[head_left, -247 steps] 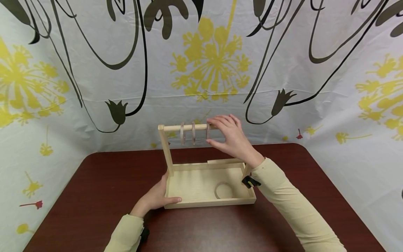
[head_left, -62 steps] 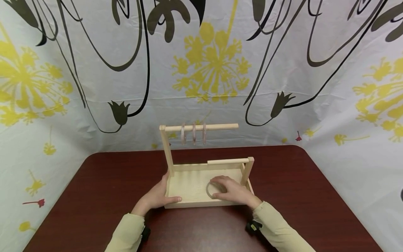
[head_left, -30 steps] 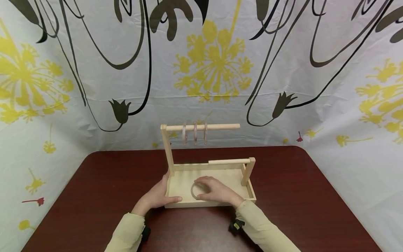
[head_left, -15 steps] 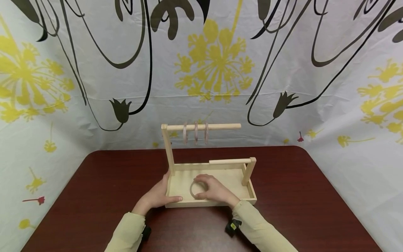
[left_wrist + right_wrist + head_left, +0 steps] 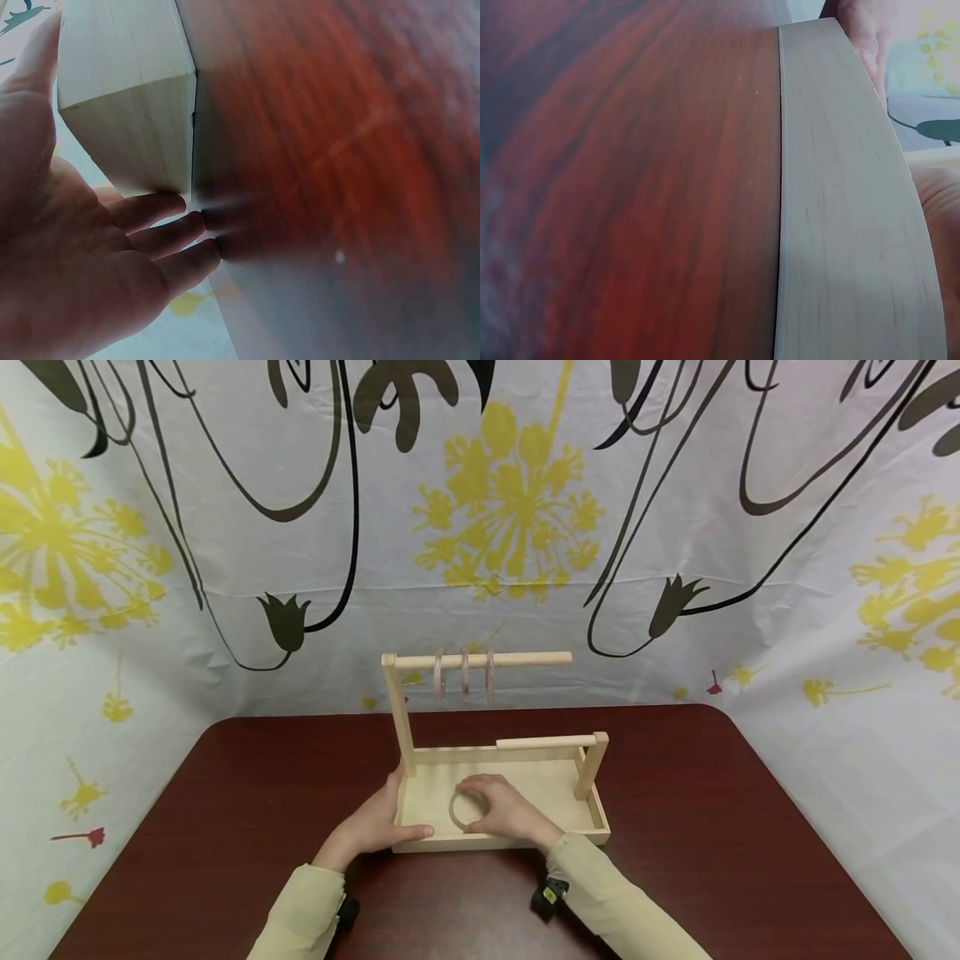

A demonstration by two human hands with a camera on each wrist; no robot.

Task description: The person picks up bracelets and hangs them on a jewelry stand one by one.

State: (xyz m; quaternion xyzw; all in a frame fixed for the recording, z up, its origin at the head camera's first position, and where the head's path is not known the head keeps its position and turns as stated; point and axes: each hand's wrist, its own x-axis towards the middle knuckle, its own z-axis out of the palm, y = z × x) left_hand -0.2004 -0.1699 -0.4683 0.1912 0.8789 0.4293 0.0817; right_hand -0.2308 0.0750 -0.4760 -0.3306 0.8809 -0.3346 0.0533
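A pale wooden jewelry stand (image 5: 540,782) has a shallow tray at its base, a tall left post with a top bar (image 5: 532,658), and a shorter right post with a low bar. My left hand (image 5: 371,823) holds the tray's left end, thumb over the front wall and fingers along the side. In the left wrist view those fingers (image 5: 169,238) touch the end wall low down. Inside the tray, my right hand (image 5: 510,810) holds a light bangle (image 5: 452,811) by its right side, thumb and fingers at the rim. Three bangles (image 5: 465,673) hang apart on the top bar.
The stand rests on a dark reddish table (image 5: 285,777) with rounded far corners. A white patterned cloth (image 5: 510,635) hangs behind and at both sides. The low bar (image 5: 543,742) sticks out leftward behind the tray, and the top bar's right end is free.
My right hand has come down from a bangle on the top bar into the tray. The bangle there has moved left with it. My left hand has stayed at the tray's left end.
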